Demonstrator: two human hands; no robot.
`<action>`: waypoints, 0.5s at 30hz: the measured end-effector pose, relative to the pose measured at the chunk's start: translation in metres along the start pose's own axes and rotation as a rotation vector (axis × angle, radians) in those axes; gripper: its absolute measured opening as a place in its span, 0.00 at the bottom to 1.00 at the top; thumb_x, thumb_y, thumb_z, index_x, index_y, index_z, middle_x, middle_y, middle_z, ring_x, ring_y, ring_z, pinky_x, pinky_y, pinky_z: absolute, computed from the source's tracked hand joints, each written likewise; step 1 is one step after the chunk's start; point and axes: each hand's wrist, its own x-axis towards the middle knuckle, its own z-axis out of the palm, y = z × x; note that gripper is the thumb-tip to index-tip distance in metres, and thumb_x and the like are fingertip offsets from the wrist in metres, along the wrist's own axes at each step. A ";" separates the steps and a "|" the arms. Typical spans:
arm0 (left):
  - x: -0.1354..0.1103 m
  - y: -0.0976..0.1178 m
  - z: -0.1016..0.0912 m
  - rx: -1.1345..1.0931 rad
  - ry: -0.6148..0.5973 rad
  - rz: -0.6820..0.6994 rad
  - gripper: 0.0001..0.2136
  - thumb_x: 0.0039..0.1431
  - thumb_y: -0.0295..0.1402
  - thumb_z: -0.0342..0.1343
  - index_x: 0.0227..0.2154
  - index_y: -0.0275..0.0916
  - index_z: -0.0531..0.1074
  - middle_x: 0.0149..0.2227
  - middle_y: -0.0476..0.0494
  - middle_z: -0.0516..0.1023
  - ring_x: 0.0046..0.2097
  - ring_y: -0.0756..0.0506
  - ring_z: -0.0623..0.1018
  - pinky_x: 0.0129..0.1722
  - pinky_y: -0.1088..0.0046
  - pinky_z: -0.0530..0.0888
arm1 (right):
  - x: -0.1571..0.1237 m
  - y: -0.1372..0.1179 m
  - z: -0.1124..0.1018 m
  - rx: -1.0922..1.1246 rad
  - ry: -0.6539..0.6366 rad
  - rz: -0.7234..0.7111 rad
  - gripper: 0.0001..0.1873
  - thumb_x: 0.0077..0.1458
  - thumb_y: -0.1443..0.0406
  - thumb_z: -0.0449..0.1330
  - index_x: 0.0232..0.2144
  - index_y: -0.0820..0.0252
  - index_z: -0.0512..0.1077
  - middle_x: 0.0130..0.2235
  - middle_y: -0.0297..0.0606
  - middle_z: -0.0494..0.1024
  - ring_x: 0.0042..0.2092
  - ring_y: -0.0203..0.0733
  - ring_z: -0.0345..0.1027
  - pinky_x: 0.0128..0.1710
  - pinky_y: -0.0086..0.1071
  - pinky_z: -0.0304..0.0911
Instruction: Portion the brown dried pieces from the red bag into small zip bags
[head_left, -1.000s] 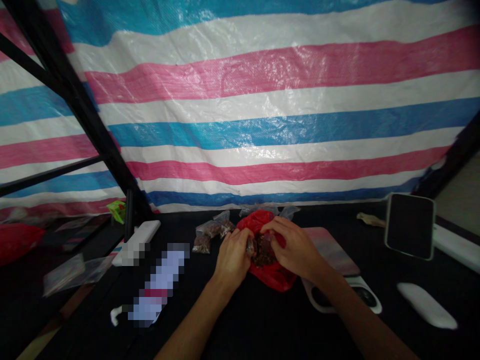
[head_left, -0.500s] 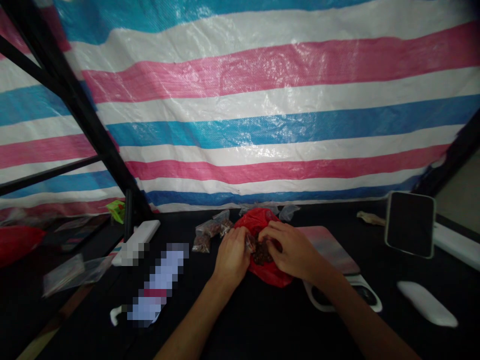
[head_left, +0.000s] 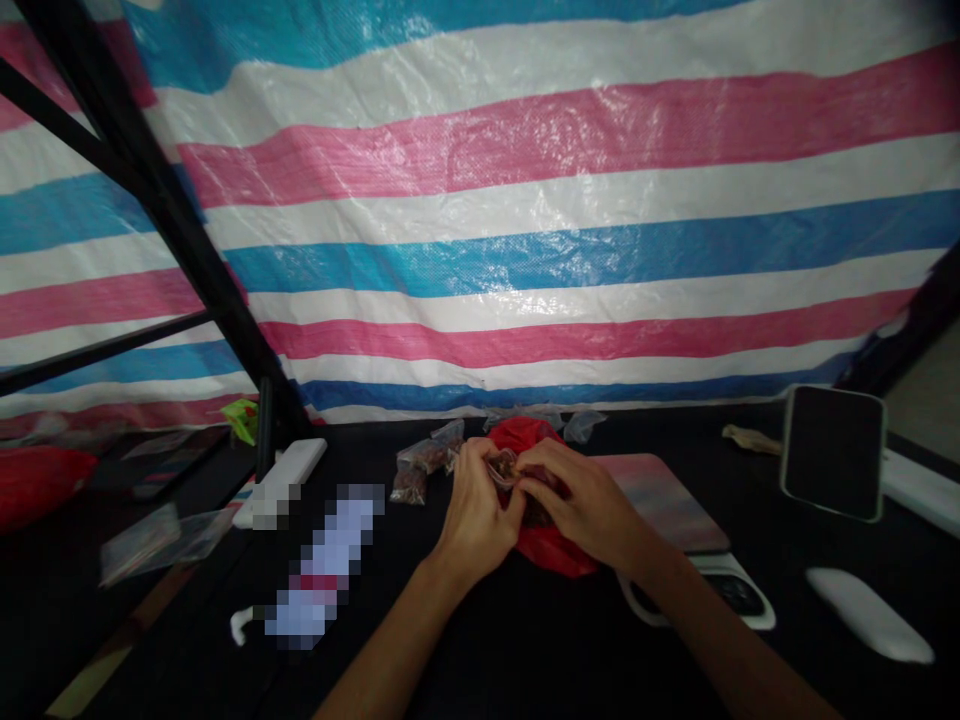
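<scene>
My left hand (head_left: 478, 512) is closed around a small clear plastic bag (head_left: 500, 470) whose mouth is spread wide, with brown bits inside. At that mouth, the fingers of my right hand (head_left: 585, 500) are pinched together on what look like brown dried bits, mostly hidden by the fingers. Below both hands lies an open red plastic bag (head_left: 559, 556), and a heap of brown dried bits (head_left: 537, 516) shows in it between my wrists. To the left, several filled clear bags (head_left: 409, 484) lie together on the black table.
Right of the red bag are a pinkish phone-like slab (head_left: 667, 500) and a white-rimmed object (head_left: 754, 600). A dark-screened device (head_left: 832, 452) and a white rounded object (head_left: 870, 615) stand farther right. A white bar (head_left: 289, 475) and empty clear bags (head_left: 142, 545) lie left. Striped sheeting (head_left: 525, 230) hangs behind.
My right hand has moved up from the brown heap to the small bag's mouth. My left hand has turned and now holds that mouth wide. The view has shifted slightly.
</scene>
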 end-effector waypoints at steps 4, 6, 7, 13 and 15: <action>-0.002 0.004 0.000 -0.120 -0.005 0.037 0.18 0.61 0.27 0.56 0.52 0.41 0.57 0.54 0.36 0.67 0.57 0.40 0.70 0.59 0.56 0.68 | 0.001 0.007 -0.001 0.060 0.099 -0.026 0.10 0.69 0.68 0.53 0.43 0.51 0.75 0.45 0.37 0.79 0.48 0.43 0.74 0.51 0.37 0.68; -0.003 0.005 0.000 -0.181 -0.041 0.026 0.17 0.63 0.27 0.54 0.53 0.42 0.59 0.55 0.36 0.68 0.58 0.40 0.70 0.60 0.57 0.68 | 0.001 0.008 -0.003 0.072 0.133 -0.010 0.12 0.68 0.68 0.54 0.43 0.50 0.76 0.45 0.37 0.79 0.49 0.43 0.74 0.52 0.38 0.68; -0.002 0.005 0.000 -0.215 -0.043 0.010 0.16 0.65 0.28 0.54 0.53 0.42 0.60 0.55 0.36 0.69 0.58 0.41 0.71 0.60 0.57 0.68 | 0.001 0.008 -0.004 0.082 0.148 0.001 0.12 0.68 0.68 0.54 0.43 0.50 0.77 0.45 0.37 0.79 0.49 0.44 0.74 0.52 0.38 0.68; 0.007 0.007 0.003 -0.539 0.046 -0.190 0.14 0.66 0.36 0.56 0.51 0.41 0.63 0.49 0.41 0.77 0.53 0.43 0.78 0.57 0.63 0.73 | 0.004 0.002 -0.005 0.165 0.237 0.085 0.10 0.66 0.66 0.57 0.44 0.51 0.77 0.43 0.38 0.80 0.44 0.44 0.74 0.48 0.39 0.70; 0.012 0.008 0.004 -0.635 0.034 -0.272 0.14 0.65 0.38 0.58 0.50 0.40 0.66 0.46 0.43 0.80 0.50 0.44 0.80 0.53 0.66 0.75 | 0.005 0.002 -0.003 0.208 0.271 0.117 0.07 0.65 0.64 0.58 0.43 0.52 0.76 0.41 0.38 0.80 0.41 0.44 0.73 0.45 0.38 0.71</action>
